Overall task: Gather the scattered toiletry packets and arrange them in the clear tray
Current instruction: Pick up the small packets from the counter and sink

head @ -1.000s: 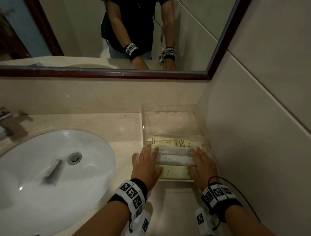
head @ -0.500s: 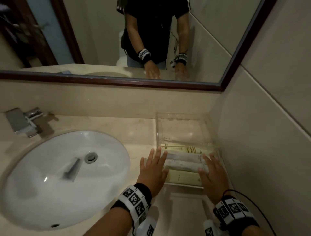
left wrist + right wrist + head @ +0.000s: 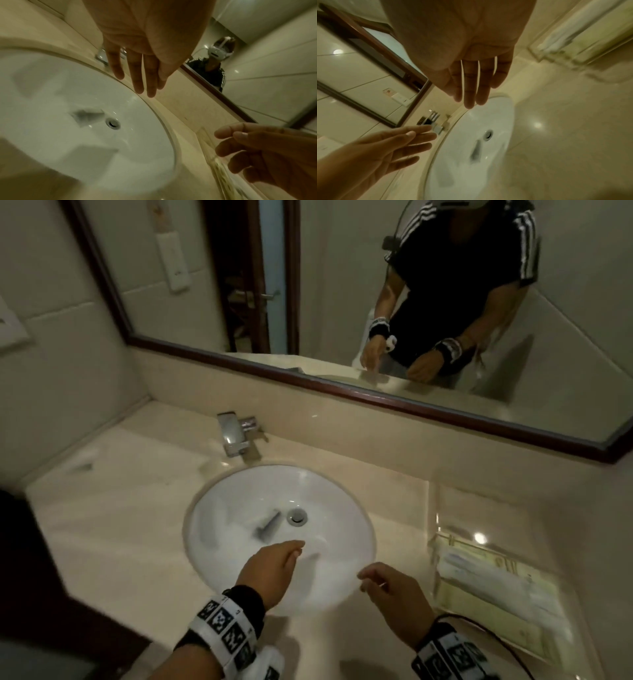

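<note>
- Over the near rim of the sink (image 3: pixel 219 529), both hands now hover empty; half a second ago they rested at the clear tray (image 3: pixel 442 546).
- Left hand (image 3: pixel 270 568): fingers straight, relaxed, holding nothing.
- Right hand (image 3: pixel 394 594): fingers loosely curled, holding nothing.
- Toiletry packets (image 3: pixel 496 583) lie stacked in the tray's near end, at the countertop's right edge, just right of the right hand, apart from it.
</note>
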